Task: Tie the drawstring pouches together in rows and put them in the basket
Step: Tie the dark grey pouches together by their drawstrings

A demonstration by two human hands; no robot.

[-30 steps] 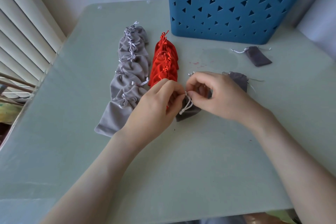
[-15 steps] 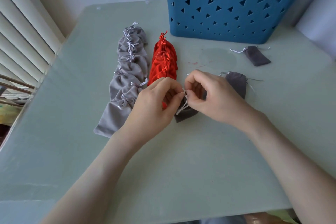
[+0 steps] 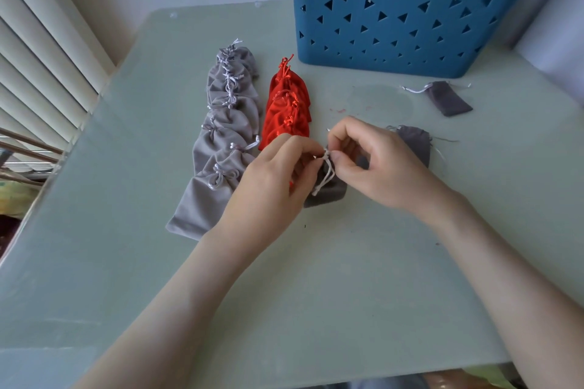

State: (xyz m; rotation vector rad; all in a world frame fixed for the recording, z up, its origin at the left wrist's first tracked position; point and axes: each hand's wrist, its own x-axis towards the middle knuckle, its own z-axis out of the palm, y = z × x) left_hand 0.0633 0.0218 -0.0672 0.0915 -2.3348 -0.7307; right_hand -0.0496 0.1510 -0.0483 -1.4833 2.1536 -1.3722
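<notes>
My left hand (image 3: 271, 183) and my right hand (image 3: 376, 164) meet at the middle of the table, both pinching the white drawstring (image 3: 325, 170) of a small dark grey pouch (image 3: 328, 193) that lies under them. A second dark grey pouch (image 3: 414, 142) lies just behind my right hand. A third dark grey pouch (image 3: 448, 101) lies alone to the right. A tied row of light grey pouches (image 3: 221, 142) and a tied row of red pouches (image 3: 287, 107) lie left of my hands. The blue basket (image 3: 407, 6) stands at the back.
The pale green table (image 3: 316, 294) has its left edge next to window blinds (image 3: 38, 73). A white wall runs behind the basket. Bare table surface stretches between my forearms and toward the front edge.
My fingers have worked the white drawstring, and its loose loop hangs a little differently. Both hands stay at the same spot over the dark grey pouch.
</notes>
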